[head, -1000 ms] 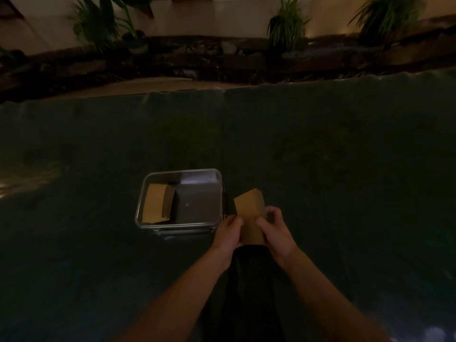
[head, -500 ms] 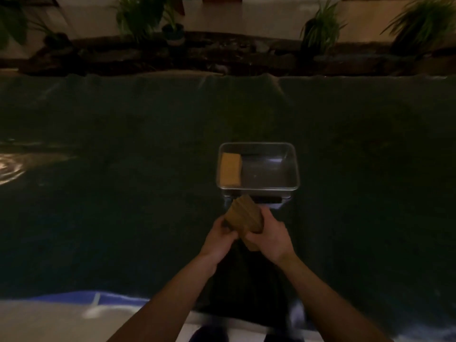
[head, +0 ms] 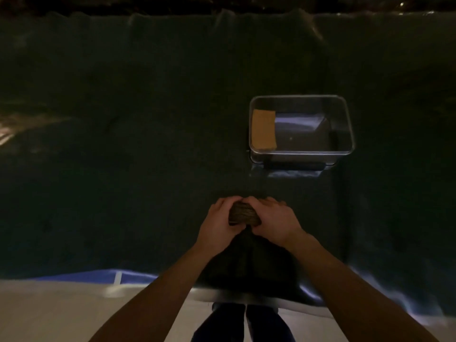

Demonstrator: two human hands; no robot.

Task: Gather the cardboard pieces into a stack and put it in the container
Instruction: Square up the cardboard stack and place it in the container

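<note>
A stack of brown cardboard pieces point(head: 244, 214) stands on edge on the dark table, pressed between both hands. My left hand point(head: 218, 224) grips its left side and my right hand point(head: 274, 219) covers its right side and top. Only the layered near edge of the stack shows. A shiny metal container point(head: 302, 151) sits farther back and to the right of the hands. Another stack of cardboard point(head: 263, 129) lies flat in the container's left part; the right part of its floor is bare.
A dark cloth point(head: 123, 144) covers the whole table. Its near edge point(head: 246, 292) runs just below my forearms, with pale floor point(head: 61, 312) and my legs beneath. A black handle or clasp point(head: 294, 166) sits on the container's near side.
The hands have lowered the cardboard stack from a tilted hold down onto the table on its edge. The view has tipped down and left, so the container now lies up and right.
</note>
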